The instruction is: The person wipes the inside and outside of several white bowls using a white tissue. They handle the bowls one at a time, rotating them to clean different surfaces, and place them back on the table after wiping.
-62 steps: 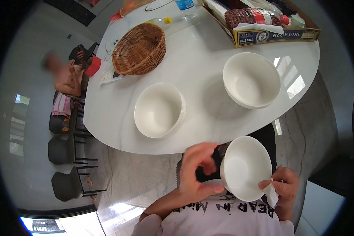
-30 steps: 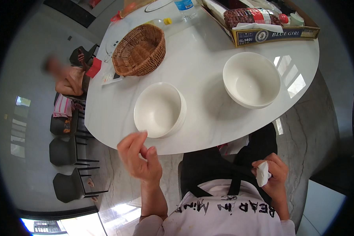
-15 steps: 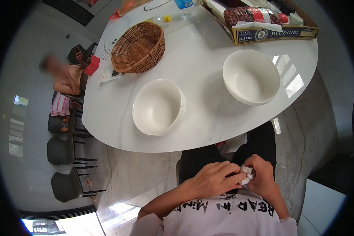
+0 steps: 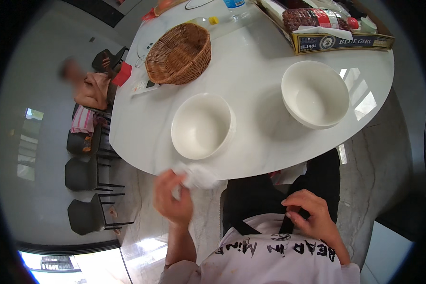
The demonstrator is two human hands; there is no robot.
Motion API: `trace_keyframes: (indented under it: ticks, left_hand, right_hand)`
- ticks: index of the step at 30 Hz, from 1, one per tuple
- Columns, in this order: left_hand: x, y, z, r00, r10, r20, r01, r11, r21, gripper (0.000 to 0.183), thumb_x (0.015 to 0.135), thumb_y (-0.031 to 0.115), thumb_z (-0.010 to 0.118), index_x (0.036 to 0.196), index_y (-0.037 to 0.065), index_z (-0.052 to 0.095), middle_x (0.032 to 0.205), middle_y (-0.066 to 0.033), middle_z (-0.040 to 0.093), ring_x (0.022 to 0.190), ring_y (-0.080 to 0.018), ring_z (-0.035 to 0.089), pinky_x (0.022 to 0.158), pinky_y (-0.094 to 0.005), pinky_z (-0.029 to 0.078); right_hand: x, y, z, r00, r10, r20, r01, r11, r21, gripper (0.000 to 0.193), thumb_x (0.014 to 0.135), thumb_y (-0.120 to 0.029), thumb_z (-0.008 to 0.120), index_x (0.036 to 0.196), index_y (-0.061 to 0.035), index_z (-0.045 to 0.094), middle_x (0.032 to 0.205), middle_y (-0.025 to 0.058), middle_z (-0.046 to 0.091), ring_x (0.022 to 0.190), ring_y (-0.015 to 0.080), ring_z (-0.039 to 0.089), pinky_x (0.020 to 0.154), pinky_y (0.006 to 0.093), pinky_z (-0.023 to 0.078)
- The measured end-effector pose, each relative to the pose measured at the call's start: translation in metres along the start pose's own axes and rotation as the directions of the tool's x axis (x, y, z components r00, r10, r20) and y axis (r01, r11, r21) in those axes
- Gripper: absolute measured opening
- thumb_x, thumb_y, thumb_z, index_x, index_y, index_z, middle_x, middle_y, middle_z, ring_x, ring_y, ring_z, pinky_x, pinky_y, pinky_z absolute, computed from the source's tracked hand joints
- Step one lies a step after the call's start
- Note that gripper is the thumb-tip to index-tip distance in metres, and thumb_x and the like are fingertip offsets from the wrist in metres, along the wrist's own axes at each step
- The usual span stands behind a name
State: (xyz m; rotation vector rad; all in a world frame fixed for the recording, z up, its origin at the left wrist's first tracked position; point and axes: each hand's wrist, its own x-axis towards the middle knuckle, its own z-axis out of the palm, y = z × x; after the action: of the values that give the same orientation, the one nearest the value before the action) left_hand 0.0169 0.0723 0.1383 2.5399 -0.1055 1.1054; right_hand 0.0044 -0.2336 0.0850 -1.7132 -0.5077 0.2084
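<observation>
My left hand (image 4: 173, 196) is raised at the table's near edge, a little below the left white bowl (image 4: 202, 126). Its fingertips pinch a white tissue (image 4: 201, 176), which is smeared by motion and overlaps the table edge. Over my lap, my right hand (image 4: 310, 212) has its thumb and forefinger apart, with nothing seen between them. The left bowl looks like a stack of several rims. Another white bowl (image 4: 315, 94) stands to its right, also empty inside.
A brown wicker basket (image 4: 180, 54) stands at the back left of the white table (image 4: 251, 57). An open carton (image 4: 345, 43) holding a netted dark red package sits at the back right. Dark chairs (image 4: 83, 173) line the left wall, where a person (image 4: 94, 90) sits.
My left hand has left the right one and swung up and left with the tissue. The right hand has let go of it and stays by my lap. The view has shifted slightly.
</observation>
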Motion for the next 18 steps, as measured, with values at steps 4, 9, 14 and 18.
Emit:
trace_keyframes:
  ticks: [4, 9, 14, 18]
  left_hand:
    - [0.021, -0.042, 0.011, 0.974, -0.103, 0.200, 0.084, 0.991, 0.101, 0.019, 0.073, -0.010, 0.065, 0.089, 0.000, 0.066, 0.089, -0.0099, 0.065, 0.076, -0.0194, 0.062, 0.066, -0.0284, 0.049]
    - [0.004, 0.010, 0.024, 0.947, -0.051, 0.316, 0.105, 0.982, -0.158, 0.021, 0.070, -0.007, 0.066, 0.086, 0.005, 0.070, 0.081, -0.0088, 0.064, 0.072, -0.0238, 0.061, 0.061, -0.0325, 0.048]
    - [-0.018, 0.066, 0.034, 0.867, 0.409, 0.283, -0.226, 0.831, -0.509, 0.017, 0.068, -0.001, 0.071, 0.084, 0.003, 0.070, 0.089, -0.0064, 0.065, 0.074, -0.0203, 0.061, 0.063, -0.0299, 0.049]
    - [-0.004, 0.050, 0.022, 0.906, 0.419, 0.056, -0.409, 0.902, -0.135, 0.018, 0.070, -0.004, 0.069, 0.087, 0.003, 0.069, 0.086, -0.0078, 0.064, 0.075, -0.0226, 0.060, 0.063, -0.0307, 0.050]
  right_hand:
    - [-0.001, 0.007, -0.001, 0.999, -0.023, -0.029, 0.022, 0.999, -0.040, 0.029, 0.072, 0.009, 0.067, 0.099, -0.0032, 0.066, 0.086, 0.0087, 0.063, 0.070, 0.0182, 0.062, 0.058, 0.0277, 0.051]
    - [-0.003, 0.008, -0.002, 0.999, 0.027, -0.021, -0.028, 0.999, -0.043, 0.022, 0.073, 0.008, 0.066, 0.093, -0.0031, 0.068, 0.081, 0.0074, 0.064, 0.070, 0.0190, 0.062, 0.057, 0.0279, 0.051]
    - [0.000, 0.007, -0.003, 1.000, 0.016, 0.001, -0.016, 0.998, -0.066, 0.020, 0.073, 0.007, 0.067, 0.091, -0.0028, 0.068, 0.081, 0.0076, 0.065, 0.070, 0.0195, 0.063, 0.057, 0.0286, 0.051]
    - [-0.005, 0.011, -0.008, 0.999, 0.033, -0.022, -0.034, 0.997, -0.075, 0.019, 0.074, 0.006, 0.068, 0.091, -0.0027, 0.068, 0.081, 0.0076, 0.064, 0.069, 0.0200, 0.062, 0.057, 0.0289, 0.051]
